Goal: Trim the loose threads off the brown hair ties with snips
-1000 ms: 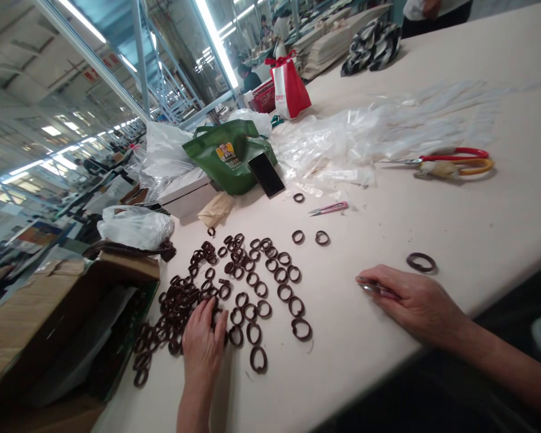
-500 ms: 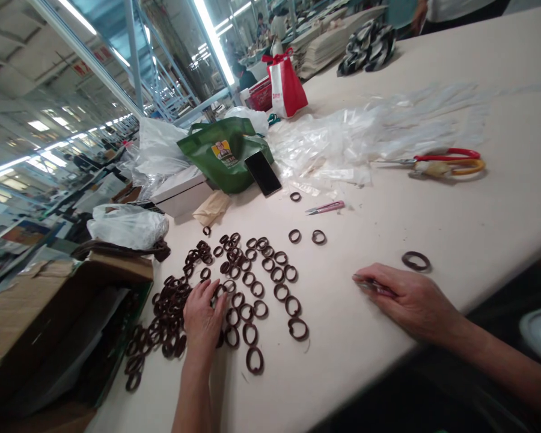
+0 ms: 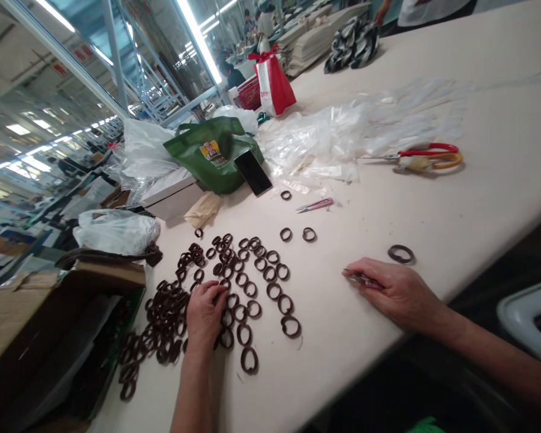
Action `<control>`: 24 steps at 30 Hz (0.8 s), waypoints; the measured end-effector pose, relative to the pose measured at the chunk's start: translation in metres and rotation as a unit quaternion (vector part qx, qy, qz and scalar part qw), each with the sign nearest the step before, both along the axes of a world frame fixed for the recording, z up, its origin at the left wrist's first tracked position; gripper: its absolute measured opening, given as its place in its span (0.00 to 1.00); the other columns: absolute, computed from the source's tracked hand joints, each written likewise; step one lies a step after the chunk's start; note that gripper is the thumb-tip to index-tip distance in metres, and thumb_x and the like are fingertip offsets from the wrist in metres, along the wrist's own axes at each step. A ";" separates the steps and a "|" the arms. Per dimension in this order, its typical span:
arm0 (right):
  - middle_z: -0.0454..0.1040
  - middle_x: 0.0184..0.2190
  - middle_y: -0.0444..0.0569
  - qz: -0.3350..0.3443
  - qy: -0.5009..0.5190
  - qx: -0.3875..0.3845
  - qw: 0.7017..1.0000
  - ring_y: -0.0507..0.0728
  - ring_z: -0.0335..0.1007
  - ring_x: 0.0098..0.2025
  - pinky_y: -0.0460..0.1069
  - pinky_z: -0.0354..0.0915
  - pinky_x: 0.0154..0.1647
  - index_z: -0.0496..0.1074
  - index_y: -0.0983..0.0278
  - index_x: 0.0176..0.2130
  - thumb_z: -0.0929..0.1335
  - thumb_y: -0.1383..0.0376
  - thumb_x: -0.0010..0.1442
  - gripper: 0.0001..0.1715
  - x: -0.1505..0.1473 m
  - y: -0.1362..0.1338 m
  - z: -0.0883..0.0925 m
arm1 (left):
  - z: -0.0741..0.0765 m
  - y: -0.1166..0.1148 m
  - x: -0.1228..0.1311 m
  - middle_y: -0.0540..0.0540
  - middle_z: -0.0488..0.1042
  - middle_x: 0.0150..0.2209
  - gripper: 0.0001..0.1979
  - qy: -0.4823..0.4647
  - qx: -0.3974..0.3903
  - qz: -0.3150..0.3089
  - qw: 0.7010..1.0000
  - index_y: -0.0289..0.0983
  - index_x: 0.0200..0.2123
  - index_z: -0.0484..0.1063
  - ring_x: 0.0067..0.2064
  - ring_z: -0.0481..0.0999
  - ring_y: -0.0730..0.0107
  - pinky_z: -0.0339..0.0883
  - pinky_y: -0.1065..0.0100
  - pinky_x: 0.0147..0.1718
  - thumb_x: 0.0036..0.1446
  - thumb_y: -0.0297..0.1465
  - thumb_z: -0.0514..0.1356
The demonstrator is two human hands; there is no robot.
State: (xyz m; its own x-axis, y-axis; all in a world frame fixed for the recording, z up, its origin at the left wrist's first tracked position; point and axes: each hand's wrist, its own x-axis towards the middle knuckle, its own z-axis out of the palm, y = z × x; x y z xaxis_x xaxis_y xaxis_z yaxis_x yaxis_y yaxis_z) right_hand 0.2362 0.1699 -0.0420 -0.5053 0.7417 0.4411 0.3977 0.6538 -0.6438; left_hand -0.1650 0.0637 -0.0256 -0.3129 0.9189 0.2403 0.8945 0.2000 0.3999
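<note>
Many dark brown rings point(image 3: 291, 326) lie on the pale table, heaped on the left and looser toward the middle. My left hand point(image 3: 206, 313) is among them, its thumb and fingers pinched together on a brown ring point(image 3: 217, 296), mostly hidden by the fingers. My right hand point(image 3: 390, 288) rests over the table's near side, closed around small thread snips point(image 3: 365, 281) whose tip points left. Just beyond that hand lies a single larger brown ring point(image 3: 401, 254). Another pair of pink-handled thread snips point(image 3: 316, 205) lies farther back near a few separate rings.
Large scissors point(image 3: 428, 157) with red and orange handles lie beside clear plastic bags point(image 3: 324, 138). A phone point(image 3: 253, 173) leans on a green bag point(image 3: 211, 153). An open cardboard box point(image 3: 72, 282) stands at left. A person's hand point(image 3: 382, 12) shows at the far edge.
My left hand's fingers have drawn together from a more spread pose over the rings. The right hand keeps its hold on the snips. The whole view has shifted slightly.
</note>
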 end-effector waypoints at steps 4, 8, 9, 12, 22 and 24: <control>0.78 0.37 0.46 -0.002 -0.009 -0.012 1.000 0.53 0.75 0.35 0.46 0.66 0.35 0.73 0.60 0.43 0.63 0.66 0.63 0.10 0.001 0.000 -0.001 | 0.007 -0.003 0.010 0.43 0.78 0.44 0.13 -0.103 0.046 0.040 0.993 0.40 0.33 0.79 0.48 0.75 0.59 0.66 0.57 0.53 0.55 0.43 0.61; 0.79 0.37 0.46 -0.007 -0.012 -0.006 1.000 0.54 0.75 0.34 0.46 0.66 0.34 0.73 0.60 0.42 0.63 0.67 0.62 0.11 0.000 -0.001 0.000 | 0.016 -0.008 0.028 0.42 0.80 0.43 0.17 -0.364 0.080 0.139 0.917 0.37 0.35 0.78 0.47 0.77 0.60 0.66 0.59 0.53 0.48 0.44 0.67; 0.79 0.37 0.46 -0.007 -0.010 -0.004 1.000 0.54 0.75 0.34 0.46 0.66 0.34 0.73 0.60 0.42 0.63 0.67 0.62 0.11 0.000 -0.001 0.001 | 0.018 -0.009 0.032 0.42 0.80 0.41 0.19 -0.416 0.081 0.156 0.892 0.36 0.35 0.77 0.46 0.78 0.62 0.67 0.60 0.52 0.46 0.44 0.69; 0.79 0.37 0.46 -0.008 -0.003 -0.004 1.000 0.54 0.76 0.35 0.46 0.66 0.34 0.74 0.60 0.42 0.63 0.66 0.62 0.11 -0.001 -0.001 0.000 | 0.021 -0.007 0.045 0.44 0.81 0.38 0.20 -0.534 0.102 0.177 0.820 0.36 0.32 0.76 0.44 0.79 0.65 0.70 0.65 0.47 0.40 0.43 0.73; 0.78 0.33 0.46 -0.001 0.007 -0.040 0.999 0.52 0.74 0.31 0.45 0.66 0.33 0.74 0.63 0.40 0.64 0.67 0.62 0.09 -0.003 -0.002 0.015 | 0.021 -0.012 0.102 0.42 0.79 0.45 0.17 -0.580 0.163 0.142 0.785 0.35 0.28 0.73 0.44 0.81 0.61 0.74 0.61 0.48 0.43 0.40 0.72; 0.78 0.33 0.46 -0.006 0.010 -0.039 0.999 0.52 0.73 0.30 0.45 0.65 0.32 0.75 0.63 0.40 0.64 0.68 0.61 0.10 -0.003 -0.002 0.016 | 0.020 -0.017 0.116 0.39 0.78 0.48 0.16 -0.553 0.152 0.127 0.809 0.35 0.28 0.72 0.46 0.80 0.59 0.73 0.59 0.49 0.46 0.40 0.71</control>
